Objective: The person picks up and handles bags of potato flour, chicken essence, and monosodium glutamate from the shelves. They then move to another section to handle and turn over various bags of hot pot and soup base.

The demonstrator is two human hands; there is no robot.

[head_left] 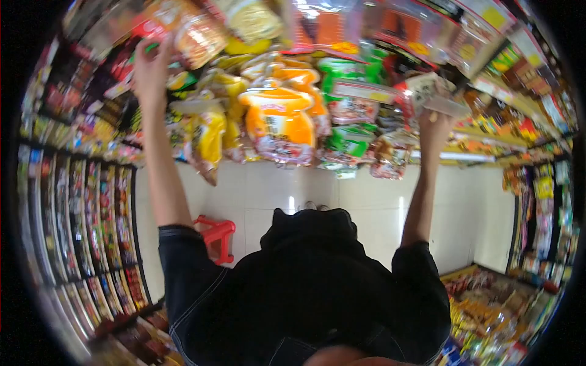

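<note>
My left hand (152, 70) is raised at the upper left among hanging snack packets, thumb and fingers apart. A red packet with a clear window (196, 38) is just to its right; blur hides whether they touch. At the right, my right hand (435, 122) has its fingers curled at the lower edge of a red-and-white packet (420, 88). A clear label holder (448, 107) partly covers those fingers. Between my hands hang an orange-and-white snack bag (279, 125), yellow bags (210, 131) and green bags (349, 141).
A red plastic stool (217, 236) stands on the pale tiled floor (372, 195) at the left. Packed shelves (85, 213) line the left side, with more goods (543, 207) at the right. A low bin of packets (488, 311) is at the lower right.
</note>
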